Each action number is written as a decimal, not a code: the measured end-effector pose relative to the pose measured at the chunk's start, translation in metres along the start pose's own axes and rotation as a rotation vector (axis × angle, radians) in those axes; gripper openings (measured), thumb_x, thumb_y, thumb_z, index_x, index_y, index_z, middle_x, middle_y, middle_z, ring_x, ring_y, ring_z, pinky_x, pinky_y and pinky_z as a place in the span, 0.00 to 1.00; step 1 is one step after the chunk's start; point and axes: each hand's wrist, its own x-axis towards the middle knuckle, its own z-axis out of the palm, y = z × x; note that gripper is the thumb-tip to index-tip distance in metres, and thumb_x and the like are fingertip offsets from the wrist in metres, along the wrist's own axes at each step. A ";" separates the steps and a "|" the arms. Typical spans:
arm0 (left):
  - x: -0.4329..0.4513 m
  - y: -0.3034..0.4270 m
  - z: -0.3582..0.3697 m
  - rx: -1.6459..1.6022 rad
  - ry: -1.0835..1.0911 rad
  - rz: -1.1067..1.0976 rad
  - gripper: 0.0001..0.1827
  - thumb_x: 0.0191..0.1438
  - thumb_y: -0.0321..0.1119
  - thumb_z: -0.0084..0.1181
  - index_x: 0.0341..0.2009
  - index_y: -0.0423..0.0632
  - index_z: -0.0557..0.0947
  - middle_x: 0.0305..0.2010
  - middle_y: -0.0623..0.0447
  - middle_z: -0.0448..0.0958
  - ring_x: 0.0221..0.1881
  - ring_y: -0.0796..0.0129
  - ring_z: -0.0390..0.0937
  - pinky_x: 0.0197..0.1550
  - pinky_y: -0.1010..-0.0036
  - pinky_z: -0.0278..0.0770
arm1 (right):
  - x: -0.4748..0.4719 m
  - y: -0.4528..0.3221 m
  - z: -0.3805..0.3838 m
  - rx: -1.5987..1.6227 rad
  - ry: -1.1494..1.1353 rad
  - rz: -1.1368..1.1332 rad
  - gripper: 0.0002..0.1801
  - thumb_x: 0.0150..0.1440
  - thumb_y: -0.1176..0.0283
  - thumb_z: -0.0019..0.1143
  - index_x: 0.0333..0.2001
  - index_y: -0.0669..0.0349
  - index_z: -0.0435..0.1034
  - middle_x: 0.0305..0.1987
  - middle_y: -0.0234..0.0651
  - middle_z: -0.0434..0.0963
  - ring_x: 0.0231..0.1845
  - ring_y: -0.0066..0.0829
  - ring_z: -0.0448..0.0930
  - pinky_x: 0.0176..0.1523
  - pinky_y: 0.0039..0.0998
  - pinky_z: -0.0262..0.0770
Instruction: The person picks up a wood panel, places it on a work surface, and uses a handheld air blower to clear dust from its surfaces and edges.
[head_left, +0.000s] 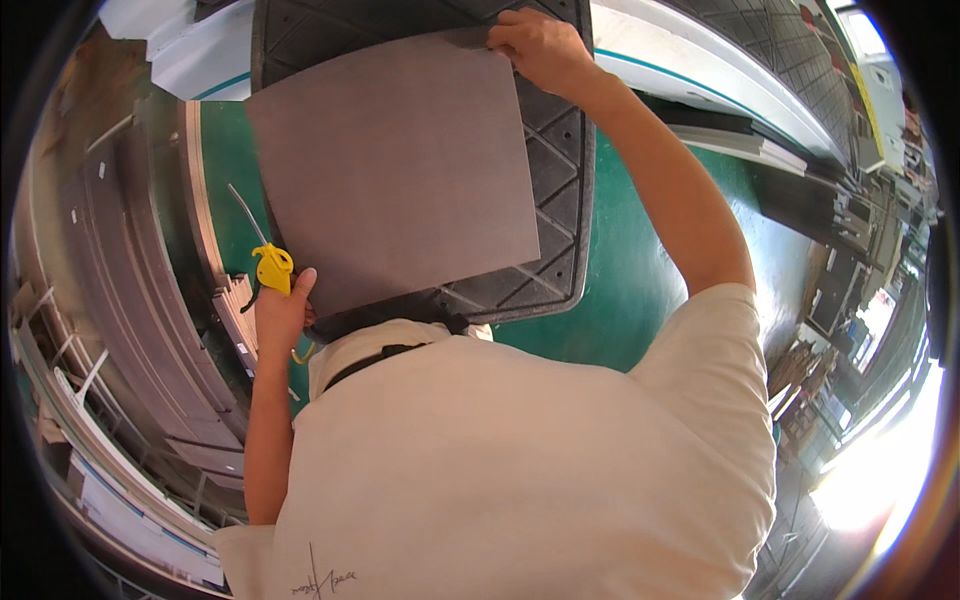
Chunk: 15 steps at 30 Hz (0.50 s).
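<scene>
A flat grey-brown panel (397, 165) lies tilted over a black ribbed plastic platform (559, 165) in front of me. At its far right corner, my right hand (536, 49) grips the edge with bent fingers. My left hand (285, 311) is closed around a yellow air blow gun (274, 268) beside the panel's near left corner. The gun's thin metal nozzle points away from me and a little left. Part of a yellow hose shows below that hand. Whether the left fingers also touch the panel, I cannot tell.
Long stacked boards (127, 247) stand along the left side, with a bundle of pale wood strips (236, 315) nearer me. A white machine surface (675, 52) crosses beyond the platform. Green floor (622, 262) shows at the right, and more boards (739, 146) lie past my right arm.
</scene>
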 end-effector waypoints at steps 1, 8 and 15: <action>0.000 0.002 0.000 0.004 -0.008 0.013 0.27 0.59 0.54 0.69 0.33 0.40 0.80 0.20 0.52 0.77 0.18 0.67 0.79 0.24 0.73 0.77 | -0.011 -0.006 0.001 -0.054 -0.029 0.023 0.06 0.59 0.70 0.59 0.41 0.49 0.78 0.43 0.28 0.75 0.51 0.35 0.79 0.49 0.36 0.82; 0.005 -0.009 0.002 0.096 0.016 0.123 0.32 0.60 0.60 0.66 0.27 0.38 0.80 0.19 0.50 0.78 0.18 0.66 0.80 0.23 0.71 0.77 | -0.191 -0.116 0.006 -0.061 -0.162 0.083 0.13 0.54 0.75 0.57 0.43 0.47 0.77 0.47 0.25 0.74 0.52 0.31 0.77 0.45 0.33 0.83; 0.009 -0.028 0.002 0.053 -0.006 0.244 0.31 0.62 0.59 0.65 0.28 0.38 0.81 0.19 0.52 0.78 0.19 0.68 0.80 0.24 0.74 0.77 | -0.300 -0.220 0.013 0.279 -0.068 0.529 0.07 0.55 0.75 0.64 0.39 0.53 0.80 0.36 0.33 0.75 0.44 0.37 0.81 0.42 0.38 0.82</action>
